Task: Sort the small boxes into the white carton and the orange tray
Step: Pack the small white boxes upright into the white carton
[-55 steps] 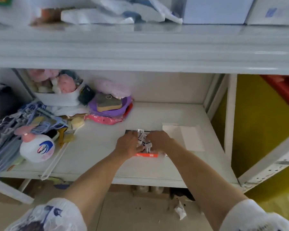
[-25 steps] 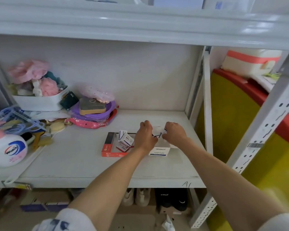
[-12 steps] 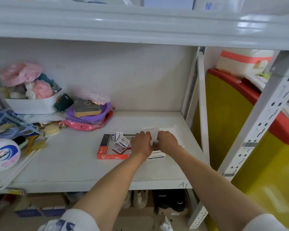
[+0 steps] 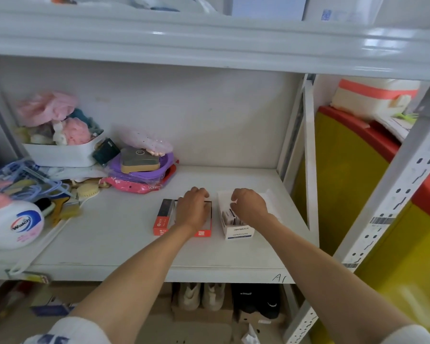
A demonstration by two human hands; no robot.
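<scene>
An orange tray (image 4: pixel 160 222) lies on the white shelf (image 4: pixel 109 234), with a white carton (image 4: pixel 238 232) just to its right, printed "paper clips" on its front. My left hand (image 4: pixel 192 209) lies palm down over the tray and hides what is inside it. Over the carton, my right hand (image 4: pixel 250 206) has its fingers curled into the opening, where small boxes (image 4: pixel 227 217) stand in a row. Whether either hand grips a box is hidden.
A hand-soap bottle (image 4: pixel 12 223), hangers and brushes crowd the shelf's left end. A white bin of sponges (image 4: pixel 60 150) and purple basins (image 4: pixel 144 167) stand at the back left. A shelf post (image 4: pixel 308 155) and a yellow container (image 4: pixel 353 194) are to the right.
My hands have parted: the left moved from the carton onto the orange tray and covers the small boxes seen there before. The right stays at the carton. The view has shifted slightly.
</scene>
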